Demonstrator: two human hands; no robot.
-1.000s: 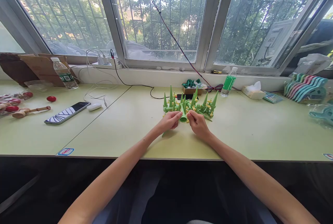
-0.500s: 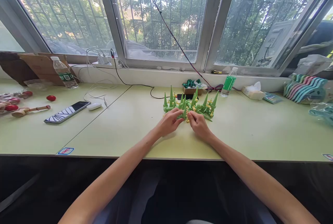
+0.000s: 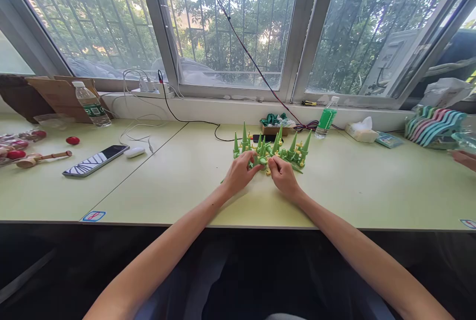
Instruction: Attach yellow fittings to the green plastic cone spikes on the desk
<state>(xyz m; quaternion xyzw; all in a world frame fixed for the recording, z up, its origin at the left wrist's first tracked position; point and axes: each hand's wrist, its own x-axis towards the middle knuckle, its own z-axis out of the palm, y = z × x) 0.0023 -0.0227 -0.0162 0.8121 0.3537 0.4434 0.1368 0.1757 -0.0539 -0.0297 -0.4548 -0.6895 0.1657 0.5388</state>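
Note:
A cluster of green toy castle pieces (image 3: 277,147) with tall cones and small yellow connectors (image 3: 268,172) stands on the table in front of me. My left hand (image 3: 238,173) is curled at its near left side, thumb and fingers bent close to a round green piece (image 3: 263,160). A thin green tip (image 3: 222,181) pokes out at the left of this hand, seemingly a cone held in it. My right hand (image 3: 284,176) is closed in a pinch at the front of the cluster, beside the yellow connectors. What lies between its fingers is hidden.
A phone (image 3: 95,160), a white earbud case (image 3: 134,152) and a red ball (image 3: 73,140) lie to the left. Behind stand a small box (image 3: 274,131) and a water bottle (image 3: 327,118). Another person's hand (image 3: 464,158) reaches in at the far right, near hangers (image 3: 433,129).
My left hand has shifted slightly left and turned, and the round green piece now shows beside its thumb. My right hand stays nearly still. Another person's hand has appeared at the right edge.

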